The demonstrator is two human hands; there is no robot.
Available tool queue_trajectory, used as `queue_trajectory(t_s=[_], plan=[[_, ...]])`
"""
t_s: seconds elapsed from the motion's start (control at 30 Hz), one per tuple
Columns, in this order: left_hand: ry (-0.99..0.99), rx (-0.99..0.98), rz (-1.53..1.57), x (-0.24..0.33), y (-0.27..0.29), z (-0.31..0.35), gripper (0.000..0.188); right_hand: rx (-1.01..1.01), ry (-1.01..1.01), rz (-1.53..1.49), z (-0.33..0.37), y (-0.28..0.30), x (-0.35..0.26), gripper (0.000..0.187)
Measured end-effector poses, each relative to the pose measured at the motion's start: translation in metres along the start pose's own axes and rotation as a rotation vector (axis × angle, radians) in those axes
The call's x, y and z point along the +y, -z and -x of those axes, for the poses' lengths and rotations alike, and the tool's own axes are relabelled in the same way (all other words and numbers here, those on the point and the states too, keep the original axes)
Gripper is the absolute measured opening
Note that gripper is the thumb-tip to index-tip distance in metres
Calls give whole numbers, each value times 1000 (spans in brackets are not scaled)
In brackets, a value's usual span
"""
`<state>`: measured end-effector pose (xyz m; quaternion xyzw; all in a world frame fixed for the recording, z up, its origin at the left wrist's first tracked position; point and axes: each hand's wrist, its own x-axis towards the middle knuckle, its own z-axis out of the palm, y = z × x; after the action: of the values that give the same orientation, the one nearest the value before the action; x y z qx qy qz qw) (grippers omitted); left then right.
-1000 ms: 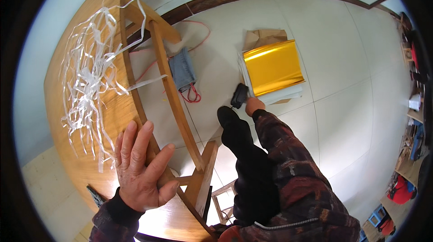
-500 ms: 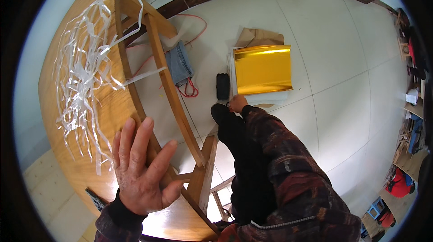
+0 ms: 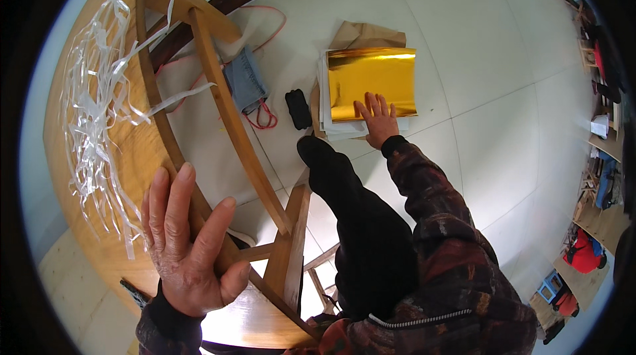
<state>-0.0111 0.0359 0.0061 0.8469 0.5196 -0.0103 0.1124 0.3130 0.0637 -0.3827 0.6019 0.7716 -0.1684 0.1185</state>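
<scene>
My left hand [image 3: 189, 249] is at the wooden table's [image 3: 99, 183] edge, palm down with its fingers stretched out, holding nothing. A tangle of thin white plastic strips [image 3: 99, 103] lies on the tabletop beyond its fingertips. Down at the floor, my right hand [image 3: 380, 122] spreads its fingers over the near edge of a shiny gold foil sheet [image 3: 371, 80]. That sheet tops a stack of white sheets [image 3: 344, 131], and brown paper [image 3: 368, 36] sticks out at the far side. Whether the fingertips press on the foil is hard to tell.
A small black object [image 3: 298, 108] sits left of the stack, near my dark shoe [image 3: 315, 150]. Folded blue denim [image 3: 246, 80] and a red cord [image 3: 265, 116] lie by the table's wooden frame [image 3: 232, 130]. Shelves with assorted items [image 3: 599, 222] line the far right.
My right hand has left the spot beside my shoe, moving right and onto the gold foil sheet, its fingers now spread. The left hand keeps its place on the table while the view has shifted.
</scene>
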Motion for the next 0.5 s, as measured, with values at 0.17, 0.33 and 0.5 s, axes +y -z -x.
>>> queue_trajectory(t_s=[0.17, 0.33, 0.5], plan=[[14, -33, -16, 1, 2, 2, 55, -42, 14, 19, -1, -30, -10, 81], [16, -18, -3, 1, -1, 3, 59, 53, 83, 85, -6, -46, -7, 65], [14, -12, -2, 2, -2, 5, 58, 23, 95, 240, -10, -52, -9, 51]])
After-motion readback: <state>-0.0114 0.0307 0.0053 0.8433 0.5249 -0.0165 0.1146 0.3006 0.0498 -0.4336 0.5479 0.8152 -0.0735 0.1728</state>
